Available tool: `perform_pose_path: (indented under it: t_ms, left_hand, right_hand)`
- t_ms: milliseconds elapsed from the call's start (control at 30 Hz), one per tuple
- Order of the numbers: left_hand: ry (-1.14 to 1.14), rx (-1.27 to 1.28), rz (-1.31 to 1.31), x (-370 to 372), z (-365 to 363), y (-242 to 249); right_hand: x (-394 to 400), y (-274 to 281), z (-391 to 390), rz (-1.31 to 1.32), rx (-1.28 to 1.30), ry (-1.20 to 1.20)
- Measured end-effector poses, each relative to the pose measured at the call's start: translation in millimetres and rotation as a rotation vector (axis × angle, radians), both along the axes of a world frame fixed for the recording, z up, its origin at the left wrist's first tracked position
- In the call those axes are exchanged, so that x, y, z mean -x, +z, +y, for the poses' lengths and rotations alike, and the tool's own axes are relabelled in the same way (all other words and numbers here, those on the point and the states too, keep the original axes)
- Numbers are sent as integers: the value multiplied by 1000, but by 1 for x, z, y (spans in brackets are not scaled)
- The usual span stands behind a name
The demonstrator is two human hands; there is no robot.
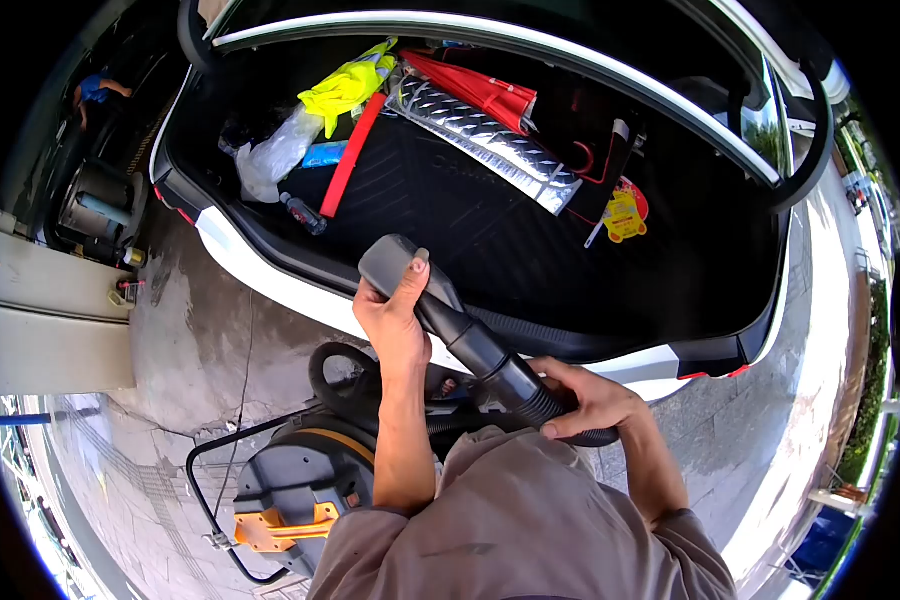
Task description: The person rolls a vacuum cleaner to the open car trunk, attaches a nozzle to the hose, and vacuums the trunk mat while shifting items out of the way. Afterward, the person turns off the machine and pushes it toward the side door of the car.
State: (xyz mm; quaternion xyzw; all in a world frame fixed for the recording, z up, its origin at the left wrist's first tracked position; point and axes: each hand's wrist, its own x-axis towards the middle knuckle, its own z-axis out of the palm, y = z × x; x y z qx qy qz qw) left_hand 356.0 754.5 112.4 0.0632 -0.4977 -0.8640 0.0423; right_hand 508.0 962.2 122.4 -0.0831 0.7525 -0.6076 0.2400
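Observation:
A black vacuum hose (485, 355) with a grey, wide-mouthed nozzle (390, 262) runs slantwise in front of my body. My left hand (398, 315) is closed around the nozzle's neck, thumb on top. Lower down, my right hand (595, 400) wraps the ribbed part of the hose. The nozzle's head lies over the rear sill of a white car's open trunk (610, 300). Behind my left forearm stands the vacuum cleaner (300, 485), a dark body with an orange handle, partly hidden by my arm and shirt.
In the trunk lie a yellow vest (350, 88), a red umbrella (475, 88), a folded silver sunshade (490, 140), a red bar (354, 155), a bottle (303, 214) and a yellow bear-shaped card (625, 217). A cable crosses the floor at left. Another person (98, 90) is at far left.

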Motion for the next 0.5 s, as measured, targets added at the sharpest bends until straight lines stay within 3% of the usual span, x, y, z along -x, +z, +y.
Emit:
perform_pose_path:
  t_ms: [33,67,100,167,233,267,333,433,500]
  left_hand:
    - [44,85,40,3,8,4]
    - [32,166,51,8,15,3]
    - [29,244,59,11,23,-1]
    - [-5,325,1,20,32,-15]
    - [3,391,-68,36,29,-48]
    - [14,401,-106,41,29,-68]
    - [-2,460,-252,46,35,-114]
    - [-219,743,-411,50,40,-137]
    - [-244,986,-2,63,26,-184]
  right_hand:
    - [12,11,-2,-60,-96,-8]
    - [16,-7,-6,102,-98,-23]
    - [23,-16,-9,106,-95,-23]
    - [42,-5,-18,-103,-126,-27]
    - [46,-51,-27,278,-165,-180]
    - [52,-51,-24,270,-161,-182]
    - [69,-54,-16,99,-565,-58]
    - [95,-100,9,74,-588,-108]
    - [133,-121,41,90,-724,-380]
